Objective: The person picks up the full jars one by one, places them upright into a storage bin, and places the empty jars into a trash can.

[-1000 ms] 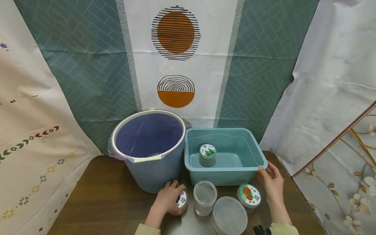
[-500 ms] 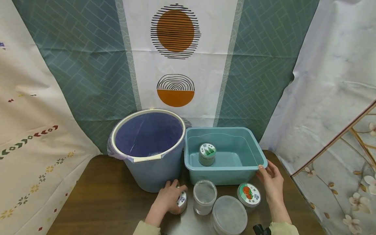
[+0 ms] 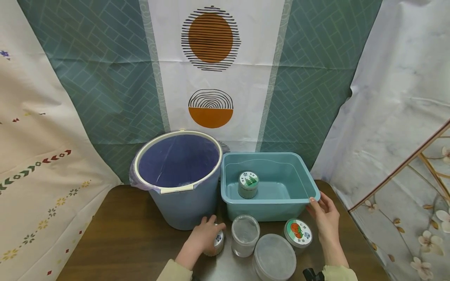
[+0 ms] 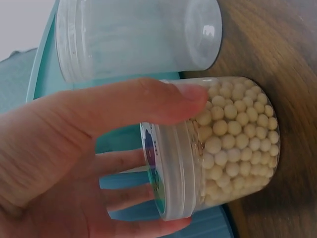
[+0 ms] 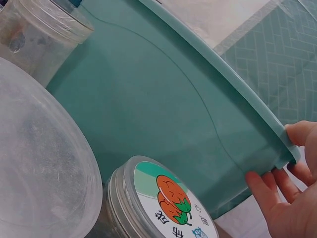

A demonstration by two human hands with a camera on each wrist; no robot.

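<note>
"One bead jar (image 4: 237, 144) in hand, I see. Where is it?"

"Just off the front left corner of the tub (image 3: 267, 211), taking front as the person's side. Its lid is uppermost and pale round beads show through its wall."

"And the left hand (image 3: 202, 237)?"

"Gripping that jar by its upper part, thumb along one side, fingers spread round the other."

"The right hand (image 3: 326, 220)?"

"Holding the tub by its rim, at the front right corner."

"Anything inside the tub?"

"A leaf jar (image 3: 248, 189), upright, toward the left end."

"In front of it?"

"Three more. The clear jar (image 3: 245, 238) is near the tub's left half, the fruit jar (image 3: 298, 233) near its right end, and the wide jar (image 3: 275, 257) between those two but farther out from the tub."

"Left of the tub?"

"A bucket (image 3: 191, 208), right beside it, with a pale rim and a plastic liner."

"Behind the tub?"

"A hanging cloth (image 3: 246, 78) with brown round patterns."

"And underneath?"

"A dark wooden table (image 3: 116, 230)."
</note>
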